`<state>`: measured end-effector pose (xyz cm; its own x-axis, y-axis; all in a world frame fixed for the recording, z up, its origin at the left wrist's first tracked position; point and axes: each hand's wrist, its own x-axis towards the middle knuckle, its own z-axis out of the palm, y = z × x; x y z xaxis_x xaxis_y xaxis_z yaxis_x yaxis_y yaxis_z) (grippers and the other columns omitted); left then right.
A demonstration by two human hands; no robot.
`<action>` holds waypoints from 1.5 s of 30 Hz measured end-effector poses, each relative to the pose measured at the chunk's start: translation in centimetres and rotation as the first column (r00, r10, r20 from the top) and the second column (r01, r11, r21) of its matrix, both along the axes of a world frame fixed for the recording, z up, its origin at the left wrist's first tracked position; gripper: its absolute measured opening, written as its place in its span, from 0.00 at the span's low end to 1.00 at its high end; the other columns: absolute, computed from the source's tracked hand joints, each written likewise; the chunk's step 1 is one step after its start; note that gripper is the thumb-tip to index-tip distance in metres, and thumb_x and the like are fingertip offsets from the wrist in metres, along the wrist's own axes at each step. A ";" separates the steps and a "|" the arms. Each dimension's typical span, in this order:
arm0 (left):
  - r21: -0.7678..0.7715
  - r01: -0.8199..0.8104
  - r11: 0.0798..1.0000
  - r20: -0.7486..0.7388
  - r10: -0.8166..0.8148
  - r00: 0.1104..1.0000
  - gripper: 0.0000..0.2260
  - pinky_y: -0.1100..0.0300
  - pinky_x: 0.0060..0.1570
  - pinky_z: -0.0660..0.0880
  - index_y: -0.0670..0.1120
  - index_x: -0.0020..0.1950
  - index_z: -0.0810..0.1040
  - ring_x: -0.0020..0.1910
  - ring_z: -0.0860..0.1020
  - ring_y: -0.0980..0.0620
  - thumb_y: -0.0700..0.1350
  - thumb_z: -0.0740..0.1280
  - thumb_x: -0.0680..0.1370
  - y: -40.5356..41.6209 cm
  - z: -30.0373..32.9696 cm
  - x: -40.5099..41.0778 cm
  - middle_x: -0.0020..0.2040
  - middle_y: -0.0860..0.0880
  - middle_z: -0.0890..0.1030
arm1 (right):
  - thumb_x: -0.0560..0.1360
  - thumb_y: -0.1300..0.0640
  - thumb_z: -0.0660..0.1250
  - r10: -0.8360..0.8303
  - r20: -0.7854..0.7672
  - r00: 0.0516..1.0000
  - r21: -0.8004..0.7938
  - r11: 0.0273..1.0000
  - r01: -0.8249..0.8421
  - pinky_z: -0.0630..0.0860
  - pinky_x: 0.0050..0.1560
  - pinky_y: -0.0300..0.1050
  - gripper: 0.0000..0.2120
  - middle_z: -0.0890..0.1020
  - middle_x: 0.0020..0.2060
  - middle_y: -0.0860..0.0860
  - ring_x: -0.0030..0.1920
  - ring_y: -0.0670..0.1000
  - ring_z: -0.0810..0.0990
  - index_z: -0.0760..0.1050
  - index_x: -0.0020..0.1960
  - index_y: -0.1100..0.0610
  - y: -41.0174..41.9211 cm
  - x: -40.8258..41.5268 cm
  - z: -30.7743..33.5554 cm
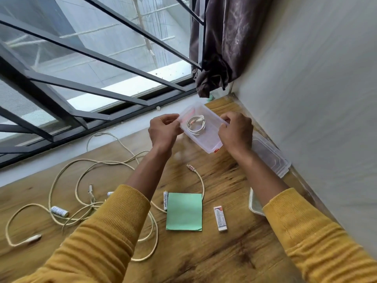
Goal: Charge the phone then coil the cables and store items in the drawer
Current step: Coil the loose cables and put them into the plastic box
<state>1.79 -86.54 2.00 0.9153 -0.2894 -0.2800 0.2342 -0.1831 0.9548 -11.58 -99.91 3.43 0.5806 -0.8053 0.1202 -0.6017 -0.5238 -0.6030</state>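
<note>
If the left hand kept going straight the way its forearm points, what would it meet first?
The left hand already grips the near end of the clear plastic container, so that comes first. Beyond it the line runs toward the window frame, though depth is unclear.

Both hands grip clear box holding coiled cable.

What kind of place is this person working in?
Probably a room in a home: a wooden tabletop pushed into a corner beside a barred window with a dark curtain, strewn with charging cables and batteries.
</note>
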 end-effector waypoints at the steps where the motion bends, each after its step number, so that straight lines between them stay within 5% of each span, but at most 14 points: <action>1: -0.017 -0.016 1.000 -0.001 0.016 1.000 0.06 0.55 0.47 0.86 0.44 0.51 0.86 0.47 0.88 0.46 0.35 0.76 0.77 0.8 0.4 -0.4 0.48 0.43 0.88 | 0.76 0.67 0.67 0.014 0.023 1.000 -0.001 1.000 -0.014 0.78 0.44 0.41 0.11 0.88 0.52 0.57 0.52 0.58 0.87 0.84 0.55 0.60 0.5 -0.2 0.2; 6: -0.080 -0.102 0.992 0.011 0.103 0.995 0.05 0.52 0.47 0.86 0.45 0.49 0.87 0.46 0.88 0.45 0.37 0.78 0.76 6.7 1.6 -2.9 0.46 0.43 0.88 | 0.77 0.66 0.69 0.103 0.102 0.989 -0.012 0.995 -0.102 0.83 0.44 0.40 0.11 0.87 0.54 0.57 0.53 0.58 0.87 0.84 0.58 0.61 4.4 -0.8 1.0; 9: -0.106 -0.156 0.982 0.015 0.158 0.987 0.06 0.53 0.46 0.86 0.39 0.53 0.87 0.47 0.88 0.43 0.35 0.76 0.77 12.0 2.1 -4.5 0.48 0.42 0.88 | 0.78 0.65 0.71 0.180 0.131 0.975 -0.037 0.984 -0.176 0.67 0.37 0.23 0.10 0.87 0.54 0.57 0.52 0.57 0.87 0.85 0.58 0.61 8.1 -1.4 1.5; 11: -0.117 -0.177 0.977 0.009 0.180 0.984 0.07 0.55 0.46 0.85 0.38 0.55 0.86 0.48 0.88 0.42 0.34 0.75 0.78 16.0 2.7 -5.6 0.49 0.40 0.88 | 0.78 0.63 0.72 0.236 0.152 0.960 -0.052 0.972 -0.231 0.62 0.36 0.21 0.10 0.88 0.53 0.57 0.51 0.56 0.87 0.86 0.58 0.61 10.9 -1.7 1.9; 20: -0.051 -0.219 0.974 -0.043 0.217 0.975 0.08 0.59 0.42 0.85 0.42 0.55 0.85 0.42 0.85 0.47 0.32 0.74 0.78 32.1 3.2 -11.5 0.48 0.42 0.86 | 0.73 0.65 0.72 0.461 0.226 0.858 -0.037 0.884 -0.465 0.81 0.46 0.43 0.09 0.89 0.44 0.53 0.44 0.53 0.86 0.88 0.50 0.56 22.8 -3.7 1.4; 26: 0.060 -0.254 0.965 -0.032 0.256 0.966 0.05 0.61 0.36 0.83 0.43 0.55 0.86 0.33 0.81 0.55 0.37 0.75 0.79 39.7 1.8 -14.6 0.38 0.47 0.85 | 0.71 0.63 0.69 0.552 0.235 0.800 0.050 0.815 -0.577 0.83 0.47 0.51 0.11 0.89 0.44 0.52 0.45 0.54 0.86 0.88 0.50 0.55 29.1 -4.3 0.3; 34: 0.113 -0.399 0.910 0.020 0.400 0.916 0.05 0.59 0.36 0.85 0.39 0.56 0.86 0.30 0.81 0.56 0.35 0.73 0.80 48.3 0.9 -15.3 0.38 0.44 0.83 | 0.74 0.67 0.68 0.658 0.261 0.707 0.109 0.708 -0.698 0.82 0.49 0.47 0.13 0.88 0.45 0.50 0.46 0.48 0.84 0.87 0.51 0.56 37.6 -2.0 0.6; 42: 0.202 -0.454 0.868 -0.037 0.470 0.882 0.04 0.58 0.33 0.85 0.40 0.54 0.82 0.32 0.86 0.49 0.33 0.71 0.81 55.3 -0.3 -14.5 0.39 0.39 0.84 | 0.76 0.67 0.66 0.625 0.250 0.740 0.290 0.681 -0.673 0.81 0.57 0.44 0.15 0.88 0.49 0.50 0.50 0.48 0.85 0.86 0.57 0.57 45.0 0.8 -0.8; 45: 0.235 -0.444 0.865 -0.044 0.465 0.884 0.03 0.57 0.33 0.85 0.40 0.52 0.82 0.33 0.87 0.47 0.34 0.72 0.80 56.8 -0.8 -13.9 0.39 0.39 0.85 | 0.75 0.68 0.65 0.612 0.235 0.755 0.320 0.685 -0.655 0.79 0.52 0.39 0.15 0.88 0.47 0.50 0.49 0.48 0.85 0.86 0.56 0.57 46.8 1.3 -1.4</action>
